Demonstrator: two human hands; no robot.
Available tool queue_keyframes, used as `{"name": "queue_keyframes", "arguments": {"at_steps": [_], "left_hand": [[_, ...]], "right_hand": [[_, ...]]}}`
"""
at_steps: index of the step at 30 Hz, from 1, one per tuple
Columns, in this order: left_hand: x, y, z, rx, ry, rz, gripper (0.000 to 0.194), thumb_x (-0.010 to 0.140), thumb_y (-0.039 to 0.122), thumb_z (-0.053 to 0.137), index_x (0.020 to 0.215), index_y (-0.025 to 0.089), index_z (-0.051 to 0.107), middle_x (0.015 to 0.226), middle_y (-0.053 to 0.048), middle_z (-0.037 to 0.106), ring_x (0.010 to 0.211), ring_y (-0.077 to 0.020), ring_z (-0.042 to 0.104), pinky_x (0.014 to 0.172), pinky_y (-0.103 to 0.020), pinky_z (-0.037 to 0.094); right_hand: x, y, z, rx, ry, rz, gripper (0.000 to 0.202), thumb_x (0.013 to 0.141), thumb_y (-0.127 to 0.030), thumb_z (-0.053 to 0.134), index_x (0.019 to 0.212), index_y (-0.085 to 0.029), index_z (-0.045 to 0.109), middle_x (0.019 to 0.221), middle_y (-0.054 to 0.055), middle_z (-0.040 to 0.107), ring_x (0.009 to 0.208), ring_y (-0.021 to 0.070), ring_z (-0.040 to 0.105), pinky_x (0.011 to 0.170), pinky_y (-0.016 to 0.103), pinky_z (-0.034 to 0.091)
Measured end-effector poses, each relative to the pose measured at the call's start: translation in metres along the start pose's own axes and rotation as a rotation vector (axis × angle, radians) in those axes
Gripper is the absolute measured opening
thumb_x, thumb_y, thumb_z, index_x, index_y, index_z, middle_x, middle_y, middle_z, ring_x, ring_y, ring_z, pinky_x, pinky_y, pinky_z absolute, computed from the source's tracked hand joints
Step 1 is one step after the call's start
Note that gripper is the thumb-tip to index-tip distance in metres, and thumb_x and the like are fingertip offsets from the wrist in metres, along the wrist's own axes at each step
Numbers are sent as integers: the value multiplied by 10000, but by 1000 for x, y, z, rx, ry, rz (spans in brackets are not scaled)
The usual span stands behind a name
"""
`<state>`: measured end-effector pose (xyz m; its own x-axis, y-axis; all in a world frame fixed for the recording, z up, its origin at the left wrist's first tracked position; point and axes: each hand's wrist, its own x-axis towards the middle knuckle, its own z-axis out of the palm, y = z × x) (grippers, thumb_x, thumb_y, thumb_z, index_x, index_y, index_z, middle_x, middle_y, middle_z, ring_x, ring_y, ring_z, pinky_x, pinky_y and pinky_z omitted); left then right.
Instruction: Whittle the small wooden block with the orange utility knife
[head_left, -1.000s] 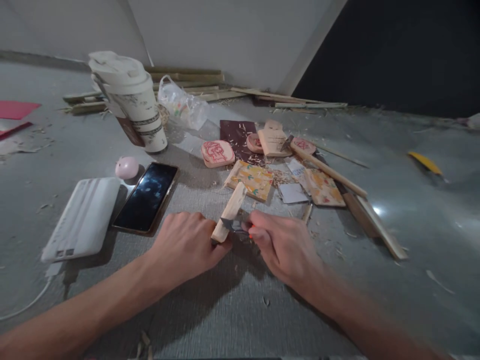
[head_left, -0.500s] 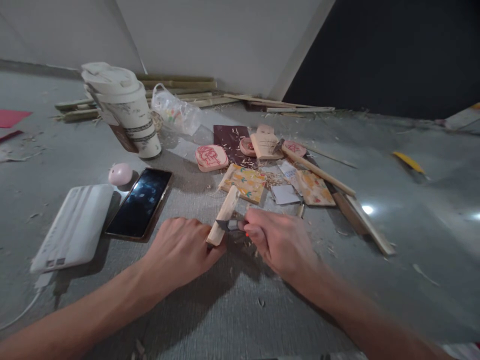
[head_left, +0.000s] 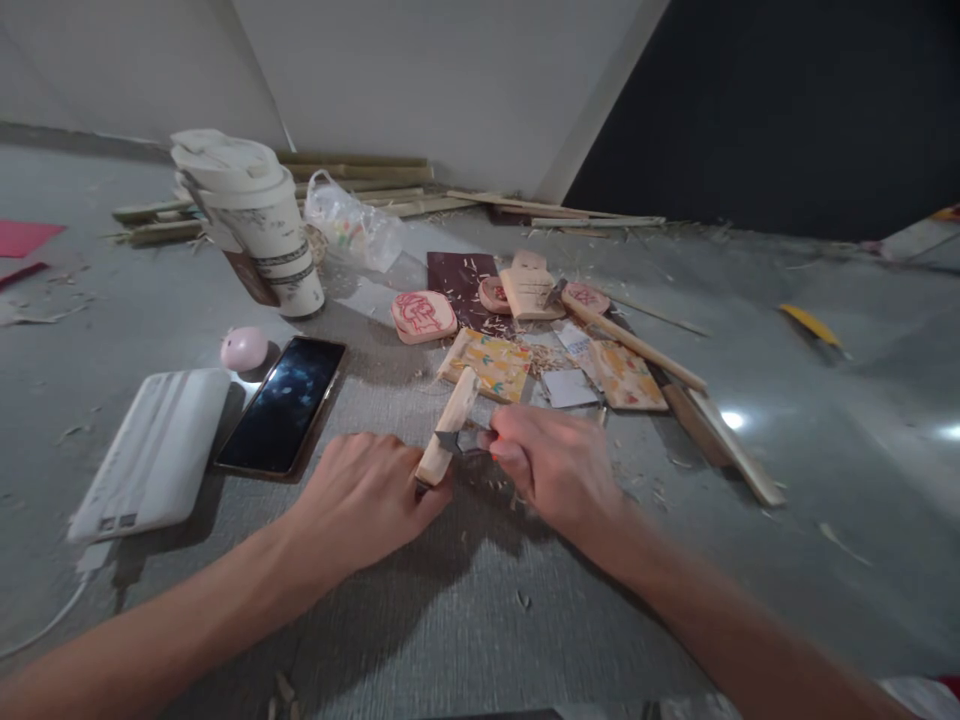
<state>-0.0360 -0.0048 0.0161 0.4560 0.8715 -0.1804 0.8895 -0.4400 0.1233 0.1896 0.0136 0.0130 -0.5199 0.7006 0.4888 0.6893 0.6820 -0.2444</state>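
Observation:
Low in the middle of the head view, my left hand [head_left: 375,490] is closed around the lower end of a pale wood strip [head_left: 455,415], which slants up and to the right. My right hand [head_left: 551,460] grips a small knife [head_left: 469,441], its handle mostly hidden in the fingers. The blade lies across the strip, a little above the left hand. Just beyond the strip's tip is a yellow patterned square [head_left: 491,365]. Behind it rests a wooden piece with a red drawing [head_left: 424,316].
A phone [head_left: 283,405], a white power bank [head_left: 154,450], a pink round object [head_left: 244,348] and a tall cup [head_left: 251,225] stand or lie at left. Bamboo sticks [head_left: 360,172] lie at the back. Wooden strips [head_left: 637,345] and a yellow-handled tool [head_left: 810,324] are at right.
The knife blade and my right hand have shifted slightly up along the strip, away from me. My left hand keeps its hold, and the view has moved a little.

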Motion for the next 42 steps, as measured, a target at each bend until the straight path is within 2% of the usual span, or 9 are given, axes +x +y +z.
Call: {"name": "queue_keyframes", "arguments": {"at_steps": [8, 15, 21, 24, 26, 28, 36, 39, 42], "left_hand": [[2, 3, -2, -17, -66, -118, 541, 1027, 533, 354, 840, 217, 751, 776, -105, 761, 707, -287, 699, 584, -358, 157], [2, 5, -6, -37, -50, -136, 597, 1029, 538, 312, 749, 215, 728, 741, -118, 748, 699, -299, 704, 589, -375, 162], [1, 6, -8, -21, -12, -172, 641, 1026, 551, 309, 746, 186, 755, 742, -154, 747, 729, -329, 721, 598, -371, 255], [-3, 8, -5, -26, -23, -144, 603, 1015, 524, 341, 768, 180, 770, 758, -152, 753, 742, -325, 729, 605, -362, 303], [-4, 10, -2, -43, -44, -121, 582, 1007, 508, 362, 743, 186, 768, 737, -141, 746, 737, -316, 730, 607, -356, 323], [-4, 11, 1, -48, -44, -110, 578, 1002, 510, 375, 719, 189, 764, 726, -143, 741, 744, -318, 734, 612, -356, 345], [1, 11, 5, 1, -24, -111, 587, 1006, 526, 368, 756, 200, 788, 729, -152, 767, 704, -350, 750, 595, -380, 399], [1, 10, 3, 24, -8, -97, 711, 1017, 649, 295, 746, 197, 772, 726, -163, 763, 722, -376, 755, 606, -401, 423], [2, 4, -2, -62, -16, -24, 806, 889, 899, 326, 882, 214, 751, 779, -139, 766, 754, -394, 754, 609, -397, 440]], "right_hand": [[1, 1, 1, -42, 53, -21, 609, 1143, -532, 202, 768, -200, 548, 649, -14, 547, 577, 127, 478, 574, 300, 293], [0, 4, -1, -78, 40, 2, 617, 1140, -539, 180, 788, -202, 558, 681, -1, 580, 607, 134, 511, 596, 298, 311], [1, 9, 3, -96, 35, 47, 642, 1130, -573, 176, 807, -201, 588, 709, 22, 634, 629, 149, 533, 603, 303, 296], [2, 29, -3, -188, 24, 197, 600, 1123, -581, 247, 891, -207, 654, 734, 29, 676, 613, 160, 537, 591, 310, 264], [3, 46, -10, -254, 71, 334, 520, 1125, -525, 316, 938, -212, 686, 688, 21, 665, 557, 159, 499, 577, 312, 234], [5, 57, -16, -280, 122, 391, 511, 1130, -483, 302, 959, -205, 694, 712, 43, 670, 596, 178, 517, 597, 316, 251], [6, 36, -7, 43, -24, 313, 526, 1124, -537, 261, 891, -216, 606, 676, 4, 565, 626, 171, 507, 632, 318, 294], [1, 32, -3, 93, -79, 323, 532, 1120, -557, 245, 863, -222, 569, 673, -2, 555, 622, 168, 504, 623, 317, 286], [-2, 27, -3, 111, -85, 327, 527, 1120, -558, 241, 871, -222, 561, 715, 7, 591, 655, 170, 534, 627, 314, 292]]}}
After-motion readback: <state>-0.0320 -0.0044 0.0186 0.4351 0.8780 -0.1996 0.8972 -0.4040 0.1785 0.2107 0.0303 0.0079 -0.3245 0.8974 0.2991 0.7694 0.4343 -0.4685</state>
